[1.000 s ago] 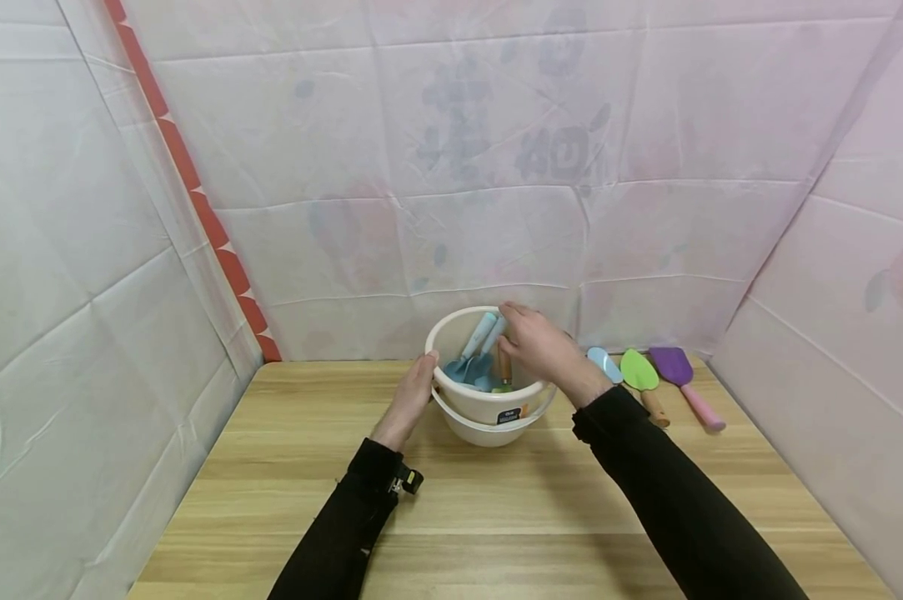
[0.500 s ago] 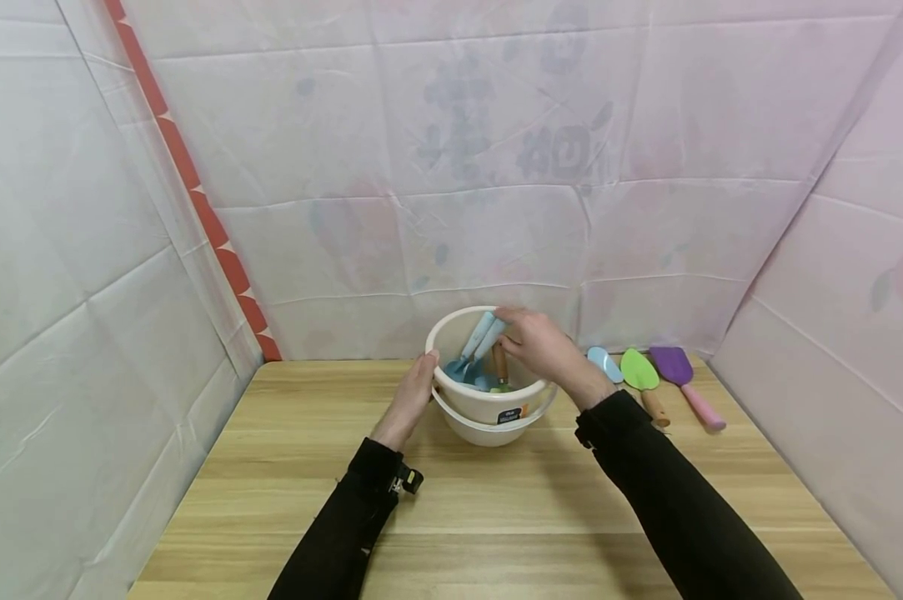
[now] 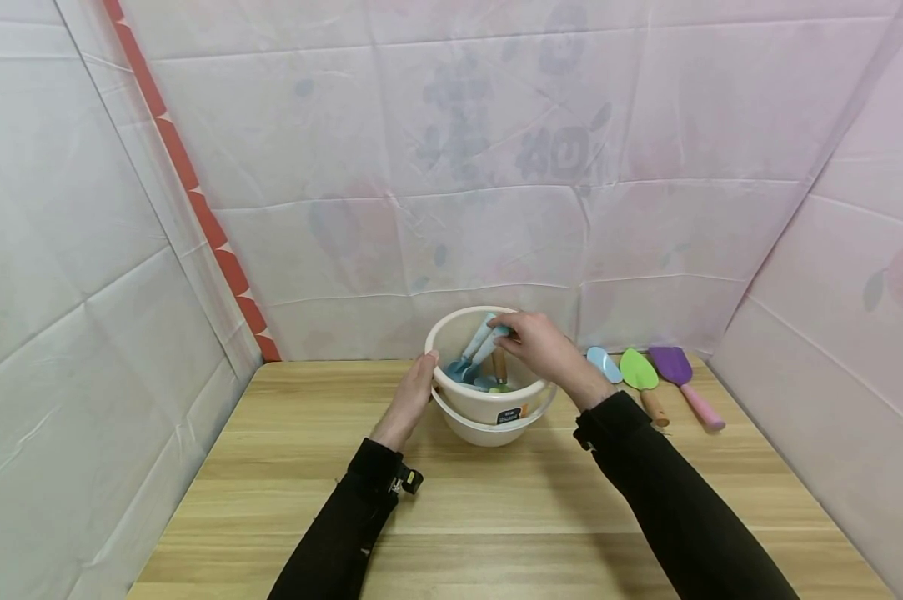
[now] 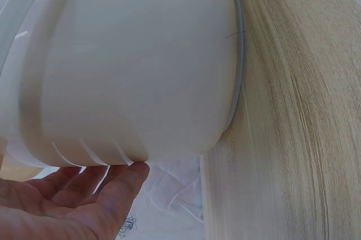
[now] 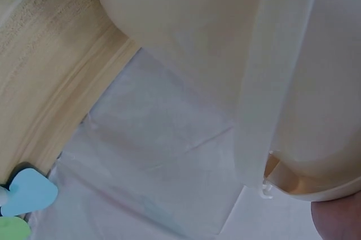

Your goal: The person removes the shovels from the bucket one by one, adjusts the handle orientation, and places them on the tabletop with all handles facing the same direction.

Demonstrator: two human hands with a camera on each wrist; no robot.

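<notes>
Two hands at the white bucket (image 3: pixel 489 400), which stands at the back middle of the counter (image 3: pixel 496 517). Right hand (image 3: pixel 544 346) pinches a light-blue trowel handle (image 3: pixel 494 338) inside the bucket. Left hand (image 3: pixel 413 392), fingers straight, rests against the bucket's left wall. Blue (image 3: pixel 604 363), green (image 3: pixel 639 373) and purple (image 3: pixel 679 371) shovels lie just right of the bucket.
</notes>
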